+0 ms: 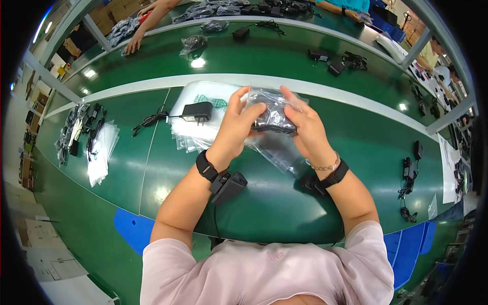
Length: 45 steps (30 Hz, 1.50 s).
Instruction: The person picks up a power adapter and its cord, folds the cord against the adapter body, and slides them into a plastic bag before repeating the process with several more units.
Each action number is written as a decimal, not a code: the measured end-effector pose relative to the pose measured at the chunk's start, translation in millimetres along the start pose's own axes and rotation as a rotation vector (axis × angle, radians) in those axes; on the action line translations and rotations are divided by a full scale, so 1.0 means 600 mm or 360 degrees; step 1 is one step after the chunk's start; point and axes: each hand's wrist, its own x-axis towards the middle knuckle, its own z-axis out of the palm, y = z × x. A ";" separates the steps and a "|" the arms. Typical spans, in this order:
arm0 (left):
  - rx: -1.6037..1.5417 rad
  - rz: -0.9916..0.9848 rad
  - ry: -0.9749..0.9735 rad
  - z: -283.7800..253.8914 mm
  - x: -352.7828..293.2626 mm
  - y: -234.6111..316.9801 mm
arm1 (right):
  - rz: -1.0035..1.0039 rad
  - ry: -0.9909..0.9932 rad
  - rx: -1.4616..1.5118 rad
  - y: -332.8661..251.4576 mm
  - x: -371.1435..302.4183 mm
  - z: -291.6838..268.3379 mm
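Note:
Between my two hands is a clear plastic bag with a dark item inside, probably a bundled cable or adapter that the glare partly hides. My left hand grips its left side, thumb on top. My right hand grips the right side, with its thumb pressed on the film. The bag's loose end hangs toward me above the green table. Just left of my hands, a black power adapter with a coiled cord lies on a stack of clear plastic bags.
More flat bags and black cables lie at the left. Adapters with cords lie at the right. Beyond a white rail, a green belt carries bagged items and adapters. Another person's hand reaches onto it.

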 end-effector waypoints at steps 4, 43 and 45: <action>-0.0005 -0.0337 -0.0182 -0.033 0.015 0.018 | -0.0028 -0.0128 -0.0240 -0.032 -0.018 0.027; 0.0606 0.0704 -0.0853 -0.104 -0.001 -0.111 | -0.0498 -0.0515 -0.3498 0.112 0.730 -0.001; 0.0691 0.0683 -0.0812 -0.111 -0.010 -0.112 | -0.0607 -0.0750 -0.3430 0.112 0.664 0.032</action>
